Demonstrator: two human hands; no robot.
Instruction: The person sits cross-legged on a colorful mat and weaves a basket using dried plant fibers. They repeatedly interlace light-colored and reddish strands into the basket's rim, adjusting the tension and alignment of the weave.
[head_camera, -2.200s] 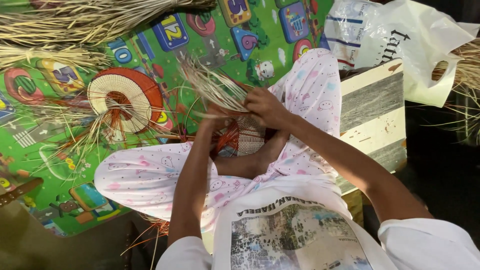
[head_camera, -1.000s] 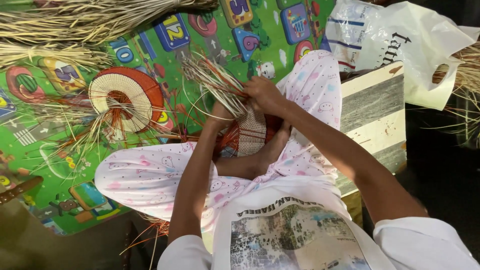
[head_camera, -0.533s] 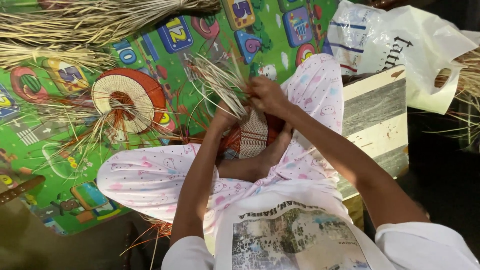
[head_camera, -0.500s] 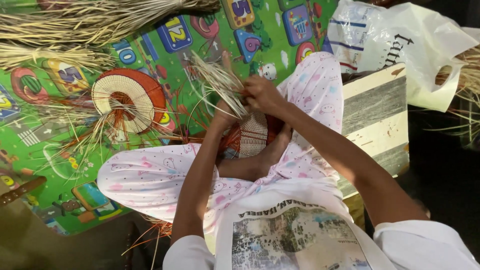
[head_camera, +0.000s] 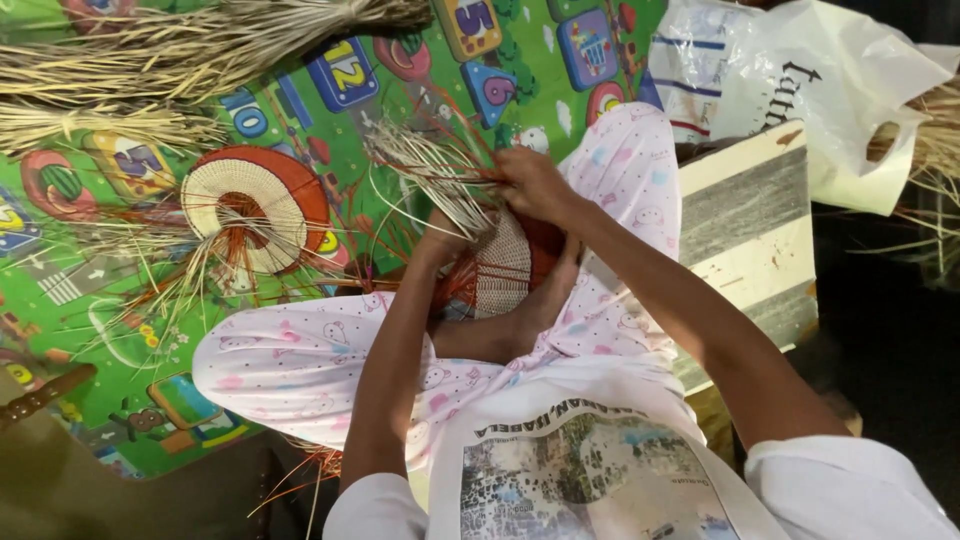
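Head view, woven fan (head_camera: 255, 205) beside straw bundles (head_camera: 150, 60), play mat (head_camera: 330, 120) underneath

We see even, fairly bright light over the far left, where the green play mat (head_camera: 300, 120) shows saturated colour with only soft, short shadows under the straw bundles (head_camera: 150, 50). The white plastic bag (head_camera: 840, 90) at the far right is close to blown out, with faint glare on its folds. The right edge and near left corner fall off into deep dark. Focus holds across the middle; fine straw ends look slightly smeared, and straight lines bend a little near the edges.
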